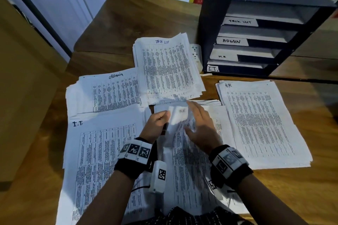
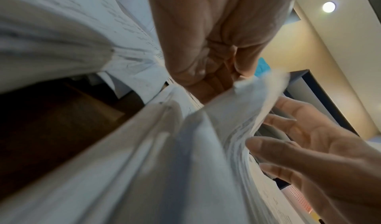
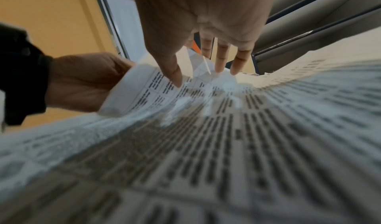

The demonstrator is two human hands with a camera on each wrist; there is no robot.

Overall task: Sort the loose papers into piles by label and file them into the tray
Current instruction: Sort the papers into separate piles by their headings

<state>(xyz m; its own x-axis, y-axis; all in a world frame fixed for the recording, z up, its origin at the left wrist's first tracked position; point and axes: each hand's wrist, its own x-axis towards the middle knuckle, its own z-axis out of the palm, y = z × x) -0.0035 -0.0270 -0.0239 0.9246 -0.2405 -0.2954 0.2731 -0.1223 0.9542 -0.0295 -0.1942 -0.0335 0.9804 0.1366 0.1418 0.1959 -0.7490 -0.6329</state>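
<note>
Four labelled paper piles lie on the wooden desk: "Task List" at the back, "Admin" left of it, "I.T." near left, "H.R." at right. Between them lies an unsorted stack. My left hand pinches the lifted, curled top corner of its top sheet. The same pinched sheet shows in the left wrist view. My right hand hovers flat over the stack, fingers straight, thumb tip on the sheet. The dark tray stands at the back right.
The tray's shelves carry labels: Task List, Admin, H.R and I.T.. A white power strip sits between the tray and the Task List pile. Bare wood shows at the desk's far left and right.
</note>
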